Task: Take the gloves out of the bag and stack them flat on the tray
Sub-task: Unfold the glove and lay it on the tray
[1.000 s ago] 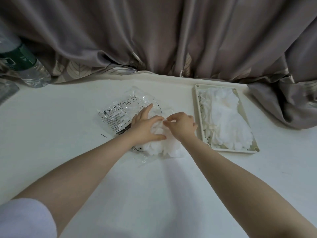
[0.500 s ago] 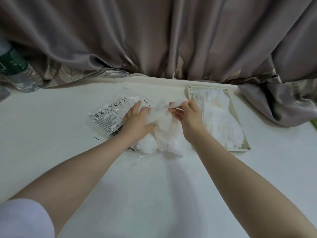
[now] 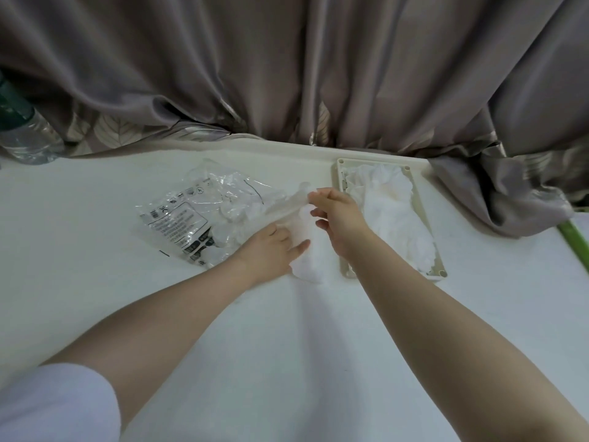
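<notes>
A clear plastic bag [image 3: 188, 218] with printed labels lies crumpled on the white table, with thin white gloves spilling from its right end. A loose pile of gloves [image 3: 307, 263] sits between the bag and the tray. My right hand [image 3: 339, 218] pinches one translucent glove [image 3: 287, 205] and holds it stretched above the pile. My left hand [image 3: 271, 250] presses down on the pile with its fingers out. A cream rectangular tray [image 3: 345, 272] at the right holds a stack of white gloves [image 3: 392, 218].
A grey curtain [image 3: 287, 74] hangs along the table's far edge and bunches at the right [image 3: 510, 199]. A water bottle [image 3: 22, 135] lies at the far left. A green strip [image 3: 573, 240] shows at the right edge.
My right hand has pulled one glove up and away from the pile toward the tray. My left hand slid down onto the pile's near part. The camera view shifted.
</notes>
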